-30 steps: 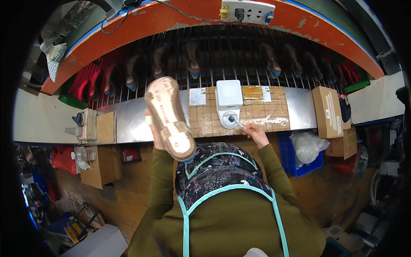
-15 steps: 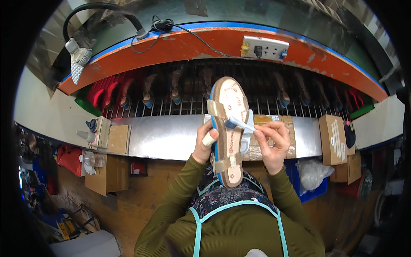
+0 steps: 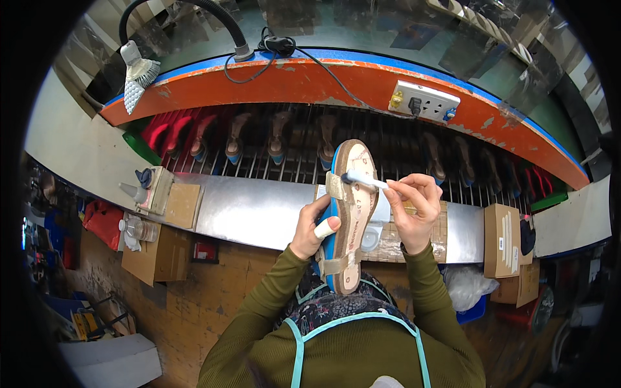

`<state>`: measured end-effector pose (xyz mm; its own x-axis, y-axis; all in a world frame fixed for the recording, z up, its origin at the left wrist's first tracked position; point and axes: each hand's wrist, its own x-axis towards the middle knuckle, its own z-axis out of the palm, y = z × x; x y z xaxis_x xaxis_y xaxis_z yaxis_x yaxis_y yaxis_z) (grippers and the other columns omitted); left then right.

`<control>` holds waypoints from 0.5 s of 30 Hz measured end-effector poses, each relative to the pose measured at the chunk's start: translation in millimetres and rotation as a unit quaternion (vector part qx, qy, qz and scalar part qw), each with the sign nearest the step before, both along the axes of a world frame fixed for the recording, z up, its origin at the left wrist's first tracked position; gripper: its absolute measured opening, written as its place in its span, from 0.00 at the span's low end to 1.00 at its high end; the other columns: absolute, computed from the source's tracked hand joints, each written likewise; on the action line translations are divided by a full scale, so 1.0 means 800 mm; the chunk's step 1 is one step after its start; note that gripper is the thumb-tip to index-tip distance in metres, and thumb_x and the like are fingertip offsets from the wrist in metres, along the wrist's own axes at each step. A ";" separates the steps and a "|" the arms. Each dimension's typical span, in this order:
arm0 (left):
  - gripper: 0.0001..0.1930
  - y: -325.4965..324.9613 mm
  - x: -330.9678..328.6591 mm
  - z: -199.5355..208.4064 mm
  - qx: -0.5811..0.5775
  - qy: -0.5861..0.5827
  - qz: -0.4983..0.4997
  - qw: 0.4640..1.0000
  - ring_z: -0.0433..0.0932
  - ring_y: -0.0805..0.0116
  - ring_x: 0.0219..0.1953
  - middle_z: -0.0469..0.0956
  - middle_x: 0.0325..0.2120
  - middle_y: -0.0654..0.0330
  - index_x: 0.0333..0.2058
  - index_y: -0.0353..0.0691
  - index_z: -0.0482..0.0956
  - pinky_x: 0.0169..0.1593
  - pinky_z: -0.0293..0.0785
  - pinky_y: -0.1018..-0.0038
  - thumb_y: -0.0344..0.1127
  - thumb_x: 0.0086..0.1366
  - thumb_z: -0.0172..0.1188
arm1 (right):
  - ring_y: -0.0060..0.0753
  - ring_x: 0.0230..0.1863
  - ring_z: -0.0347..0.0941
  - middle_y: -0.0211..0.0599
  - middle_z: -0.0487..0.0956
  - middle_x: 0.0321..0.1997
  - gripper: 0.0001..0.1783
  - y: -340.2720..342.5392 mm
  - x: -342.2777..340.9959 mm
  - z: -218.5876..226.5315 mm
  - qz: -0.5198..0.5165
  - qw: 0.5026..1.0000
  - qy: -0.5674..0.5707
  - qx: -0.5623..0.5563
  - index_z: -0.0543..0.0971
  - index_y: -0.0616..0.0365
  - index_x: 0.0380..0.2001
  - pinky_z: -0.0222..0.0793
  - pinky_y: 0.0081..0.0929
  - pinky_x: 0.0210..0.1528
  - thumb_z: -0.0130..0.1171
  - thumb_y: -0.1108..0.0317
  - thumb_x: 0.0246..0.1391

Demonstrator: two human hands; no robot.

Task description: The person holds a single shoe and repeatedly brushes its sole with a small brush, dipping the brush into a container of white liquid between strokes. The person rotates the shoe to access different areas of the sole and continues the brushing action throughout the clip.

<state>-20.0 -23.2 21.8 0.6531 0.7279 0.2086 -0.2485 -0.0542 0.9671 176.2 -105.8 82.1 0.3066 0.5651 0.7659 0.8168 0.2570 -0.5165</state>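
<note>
While the left hand [image 3: 312,227] clasps the sandal [image 3: 358,220], fingers partly hidden, the right hand [image 3: 417,210] pinches the brush [image 3: 367,180], shifted up beside the strap [image 3: 335,187]; the bench [image 3: 255,208] stretches leftward.

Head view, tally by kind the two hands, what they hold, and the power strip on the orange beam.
Hands, left hand and right hand: 2
Sandal sole: 1
Brush: 1
Power strip: 1
Total: 5

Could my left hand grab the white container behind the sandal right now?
Probably not as things stand: your left hand is holding the sandal, which partly hides the white container in this view. Your right hand holds the brush over the sandal too.
</note>
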 end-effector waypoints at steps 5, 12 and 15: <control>0.42 0.012 -0.004 0.006 -0.036 0.001 -0.026 0.999 0.76 0.68 0.45 0.78 0.43 0.52 0.53 0.25 0.73 0.50 0.72 0.72 0.64 0.58 0.61 | 0.19 0.25 0.66 0.24 0.77 0.32 0.10 0.006 0.018 -0.001 0.067 0.997 -0.023 -0.017 0.87 0.51 0.31 0.52 0.27 0.43 0.74 0.67 0.42; 0.40 0.020 0.004 0.021 -0.090 -0.027 -0.043 0.995 0.78 0.71 0.42 0.79 0.42 0.54 0.53 0.27 0.74 0.47 0.75 0.75 0.65 0.62 0.56 | 0.19 0.27 0.67 0.25 0.77 0.32 0.10 0.012 0.028 0.007 0.118 0.991 0.054 -0.046 0.87 0.52 0.30 0.52 0.26 0.41 0.75 0.66 0.42; 0.39 0.024 0.003 0.022 -0.092 -0.019 -0.051 0.994 0.78 0.72 0.41 0.79 0.42 0.54 0.53 0.28 0.74 0.46 0.75 0.75 0.64 0.62 0.55 | 0.20 0.27 0.68 0.25 0.77 0.32 0.10 0.017 0.025 0.022 0.057 0.997 -0.050 -0.010 0.87 0.52 0.30 0.52 0.26 0.42 0.75 0.66 0.41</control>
